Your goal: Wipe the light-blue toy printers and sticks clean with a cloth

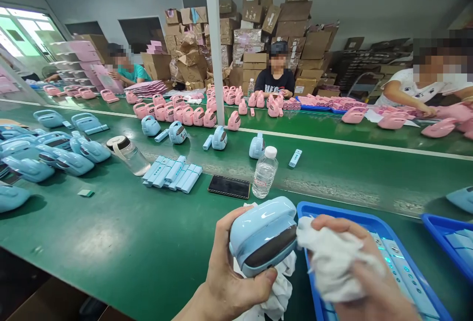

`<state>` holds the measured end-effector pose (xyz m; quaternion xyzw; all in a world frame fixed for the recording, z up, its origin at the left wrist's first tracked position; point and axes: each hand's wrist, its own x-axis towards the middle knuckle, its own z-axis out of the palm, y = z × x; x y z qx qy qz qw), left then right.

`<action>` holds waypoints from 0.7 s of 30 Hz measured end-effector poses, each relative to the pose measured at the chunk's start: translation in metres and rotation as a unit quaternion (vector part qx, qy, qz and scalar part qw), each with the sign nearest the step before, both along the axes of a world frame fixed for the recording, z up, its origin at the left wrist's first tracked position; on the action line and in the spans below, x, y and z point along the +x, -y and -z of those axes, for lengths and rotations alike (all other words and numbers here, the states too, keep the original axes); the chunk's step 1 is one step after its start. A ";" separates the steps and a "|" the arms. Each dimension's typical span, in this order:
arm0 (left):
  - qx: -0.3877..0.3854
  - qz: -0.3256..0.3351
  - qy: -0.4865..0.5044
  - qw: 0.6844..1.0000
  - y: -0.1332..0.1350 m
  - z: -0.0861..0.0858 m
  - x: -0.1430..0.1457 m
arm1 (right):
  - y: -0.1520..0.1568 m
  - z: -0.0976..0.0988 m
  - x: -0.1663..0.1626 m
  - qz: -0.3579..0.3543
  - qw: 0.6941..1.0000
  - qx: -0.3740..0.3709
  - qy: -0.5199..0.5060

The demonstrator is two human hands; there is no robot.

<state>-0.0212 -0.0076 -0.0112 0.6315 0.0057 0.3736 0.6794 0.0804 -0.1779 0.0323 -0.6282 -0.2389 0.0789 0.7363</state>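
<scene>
My left hand [236,276] is wrapped round a light blue plastic housing [264,227] with a handle and a dark oval panel, held tilted above the table. In my right hand [369,271] is a bunched white cloth [330,257], blurred at its lower side; its upper end is close by the housing's right side, and I cannot tell if they touch. More white cloth [281,289] lies beneath the housing. Under my right hand a blue tray [343,212] bears light blue strips [399,262] with small marks along them.
A water bottle [265,173], a phone [229,186], a pile of blue strips [172,173] and a tilted clear flask [129,156] stand or lie beyond my hands. Blue housings [55,148] crowd the left. Pink housings [188,115] line the far side, where several people sit.
</scene>
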 end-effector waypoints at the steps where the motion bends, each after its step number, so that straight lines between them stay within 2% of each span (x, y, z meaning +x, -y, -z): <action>1: 0.029 -0.027 -0.005 0.999 0.000 0.001 0.000 | -0.005 0.000 -0.008 -0.002 0.994 -0.026 0.109; 2: 0.056 -0.047 -0.006 0.997 0.000 0.002 0.000 | -0.010 0.000 -0.014 -0.003 0.971 -0.049 0.233; 3: 0.077 -0.061 -0.006 0.995 0.000 0.002 0.000 | -0.015 0.001 -0.018 -0.006 0.934 -0.066 0.350; 4: 0.091 -0.076 -0.006 0.993 0.000 0.002 -0.001 | -0.020 0.003 -0.020 -0.003 0.895 -0.077 0.440; 5: 0.101 -0.094 -0.011 0.990 0.000 0.002 -0.002 | -0.025 0.004 -0.020 0.008 0.868 -0.085 0.490; 6: 0.110 -0.114 -0.019 0.987 0.000 0.002 -0.002 | -0.028 0.006 -0.017 0.029 0.863 -0.089 0.496; 7: 0.117 -0.135 -0.028 0.983 -0.001 0.001 -0.003 | -0.030 0.008 -0.015 0.046 0.874 -0.088 0.475; 9: 0.127 -0.148 -0.028 0.980 -0.001 0.000 -0.003 | -0.032 0.009 -0.010 0.022 0.896 -0.086 0.435; 10: 0.131 -0.135 -0.019 0.982 -0.002 -0.001 -0.003 | -0.034 0.009 -0.010 -0.010 0.892 -0.086 0.444; 12: 0.140 -0.108 0.005 0.984 -0.002 -0.001 -0.001 | -0.037 0.007 -0.012 -0.064 0.863 -0.080 0.494; 13: 0.150 -0.110 0.014 0.983 -0.002 0.001 0.000 | -0.040 0.005 -0.013 -0.065 0.862 -0.077 0.496; 15: 0.185 -0.142 0.012 0.972 -0.002 0.005 0.001 | -0.045 0.001 -0.015 -0.008 0.898 -0.071 0.435; 17: 0.187 -0.165 0.011 0.968 -0.001 0.011 0.002 | -0.048 -0.002 -0.015 0.023 0.911 -0.065 0.405; 20: 0.113 -0.155 -0.003 0.981 0.004 0.017 0.002 | -0.045 0.000 -0.006 -0.016 0.864 -0.057 0.500; 21: 0.075 -0.149 -0.021 0.986 0.006 0.016 0.002 | -0.043 0.001 -0.002 -0.034 0.861 -0.062 0.503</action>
